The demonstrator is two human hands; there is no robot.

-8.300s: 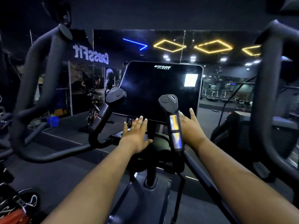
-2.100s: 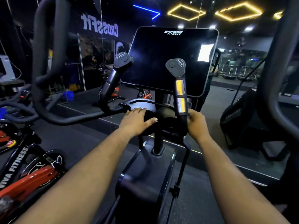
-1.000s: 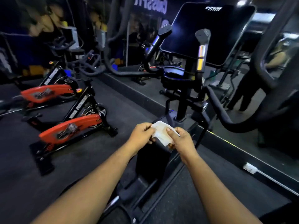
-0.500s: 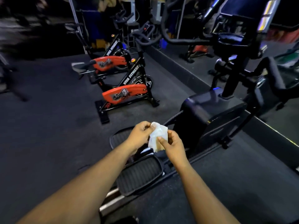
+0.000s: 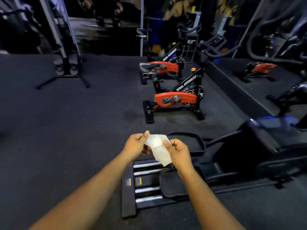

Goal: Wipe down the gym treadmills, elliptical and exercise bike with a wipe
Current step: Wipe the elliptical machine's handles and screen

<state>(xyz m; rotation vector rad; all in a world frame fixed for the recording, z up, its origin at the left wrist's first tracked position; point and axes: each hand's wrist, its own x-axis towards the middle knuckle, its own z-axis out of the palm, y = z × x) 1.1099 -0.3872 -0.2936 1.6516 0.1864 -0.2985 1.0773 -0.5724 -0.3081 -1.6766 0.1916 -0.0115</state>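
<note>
A white wipe (image 5: 157, 149) hangs between both hands in front of me. My left hand (image 5: 137, 144) pinches its upper left edge between thumb and fingers. My right hand (image 5: 178, 151) pinches its right side, thumb on top. Below the hands lies the black elliptical (image 5: 259, 146), with its foot pedals (image 5: 172, 184) and rear rails (image 5: 146, 181). Two red and black exercise bikes stand beyond, the nearer bike (image 5: 176, 100) and the farther bike (image 5: 162, 68).
Dark rubber floor (image 5: 66, 130) spreads to the left. A metal rack stand (image 5: 64, 55) rises at the back left. A raised black platform edge (image 5: 235, 90) and mirror run along the right, reflecting bikes.
My view has swung left and down, away from the elliptical console towards the bikes and floor. Both hands left the elliptical, took up the wipe and have spread it wider.
</note>
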